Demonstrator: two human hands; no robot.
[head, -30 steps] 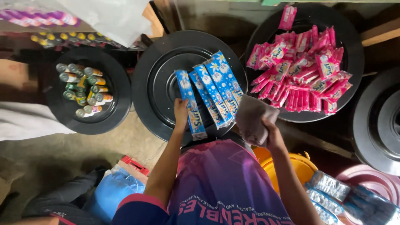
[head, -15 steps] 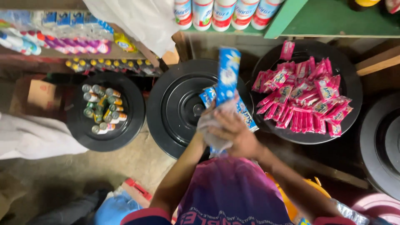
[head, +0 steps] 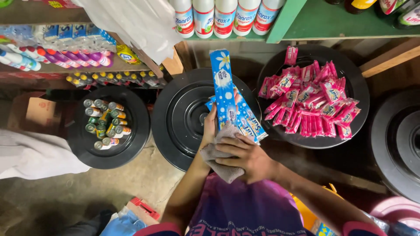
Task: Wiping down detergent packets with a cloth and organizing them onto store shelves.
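Lifted blue packs (head: 227, 96) now upright; left hand (head: 211, 124) grips them, right hand (head: 245, 155) presses grey cloth (head: 218, 159) on.

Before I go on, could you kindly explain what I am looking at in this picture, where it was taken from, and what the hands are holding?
There is no machine here: a camera worn on a person's head looks straight down at their own two bare hands. The left hand grips a bundle of long blue packets, held up over a round black lid. The right hand presses a grey cloth against the packets' lower end. To one side, another black lid carries small cans; to the other, a third is heaped with pink sachets. Shelves with white bottles run above.
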